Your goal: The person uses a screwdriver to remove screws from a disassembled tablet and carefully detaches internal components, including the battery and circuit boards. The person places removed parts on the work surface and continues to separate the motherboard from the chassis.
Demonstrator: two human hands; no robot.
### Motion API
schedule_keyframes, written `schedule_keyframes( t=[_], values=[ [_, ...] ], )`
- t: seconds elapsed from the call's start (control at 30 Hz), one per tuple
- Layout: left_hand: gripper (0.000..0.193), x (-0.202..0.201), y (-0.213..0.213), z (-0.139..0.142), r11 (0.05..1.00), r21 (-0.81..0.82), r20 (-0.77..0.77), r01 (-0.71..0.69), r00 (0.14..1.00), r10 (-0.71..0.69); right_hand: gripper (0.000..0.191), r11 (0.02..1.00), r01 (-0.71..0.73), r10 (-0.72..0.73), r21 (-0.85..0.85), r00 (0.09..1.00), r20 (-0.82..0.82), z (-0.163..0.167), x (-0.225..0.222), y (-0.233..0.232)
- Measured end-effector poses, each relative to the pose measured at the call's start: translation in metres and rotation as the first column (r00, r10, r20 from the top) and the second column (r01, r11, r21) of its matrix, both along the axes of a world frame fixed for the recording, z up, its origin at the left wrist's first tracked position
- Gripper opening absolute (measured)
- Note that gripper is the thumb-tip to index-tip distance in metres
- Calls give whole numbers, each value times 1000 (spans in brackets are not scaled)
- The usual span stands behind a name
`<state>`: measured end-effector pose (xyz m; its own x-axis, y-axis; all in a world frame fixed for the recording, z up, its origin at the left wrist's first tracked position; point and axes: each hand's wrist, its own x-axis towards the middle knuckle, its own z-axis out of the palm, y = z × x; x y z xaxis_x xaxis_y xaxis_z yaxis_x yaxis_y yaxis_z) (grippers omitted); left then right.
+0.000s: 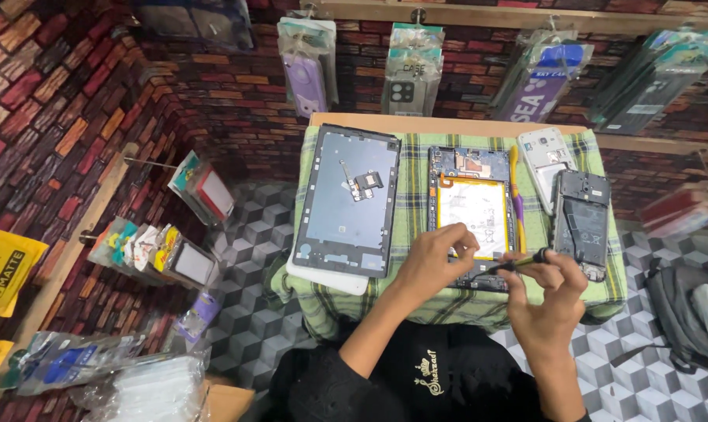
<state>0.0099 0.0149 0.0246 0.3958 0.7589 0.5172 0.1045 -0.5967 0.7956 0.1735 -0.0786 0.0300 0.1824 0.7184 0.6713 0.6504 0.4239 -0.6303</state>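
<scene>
A: Largest first. Small wooden desk (448,122) against the brick-pattern wall, covered with a green plaid cloth (416,227).

B: On the cloth?

A: At the left, a tablet back cover (346,199), inner side up, dark grey, lying on a white slab (326,275) that juts out below it. Just beside it to the right, the opened tablet (471,211), its pale battery exposed in the middle, circuit board at the top.

B: Further right?

A: A dark opened phone (580,219) near the cloth's right edge, and a white phone shell (545,156) above it, touching or overlapping. Cannot tell which.

B: Hands?

A: Left hand (436,262) rests on the lower edge of the opened tablet, fingers curled down onto the frame, gripping nothing that I can see. Right hand (545,301) is closed around a screwdriver (518,264), black with a yellow-green band, the shaft pointing left toward the tablet's lower right corner.

B: Smallest bits?

A: A yellow pry tool (516,195) lies along the tablet's right side. Packaged phone cases (405,70) hang on the wall above.
</scene>
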Motion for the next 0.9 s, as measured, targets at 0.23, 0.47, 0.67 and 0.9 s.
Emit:
schedule_keyframes(
  t=[0.23, 0.47, 0.67, 0.9],
  values=[
    [12, -4, 6, -12, 977, -188, -25, -96, 995, 93, 65, 997, -67, 67, 28, 998, 23, -6, 4, 1],
    [15, -3, 4, -8, 990, -103, -90, -93, 992, 84, 70, 996, 70, -69, -54, 998, 9, -8, 2, 4],
    [14, -3, 5, -6, 986, -144, -139, -82, 988, 62, 61, 998, -58, 57, -2, 998, -34, 2, 0, -1],
    [11, -2, 6, -6, 986, -138, -192, -93, 979, 65, 76, 995, 92, -87, 36, 988, -130, -8, 5, -3]
  ],
)
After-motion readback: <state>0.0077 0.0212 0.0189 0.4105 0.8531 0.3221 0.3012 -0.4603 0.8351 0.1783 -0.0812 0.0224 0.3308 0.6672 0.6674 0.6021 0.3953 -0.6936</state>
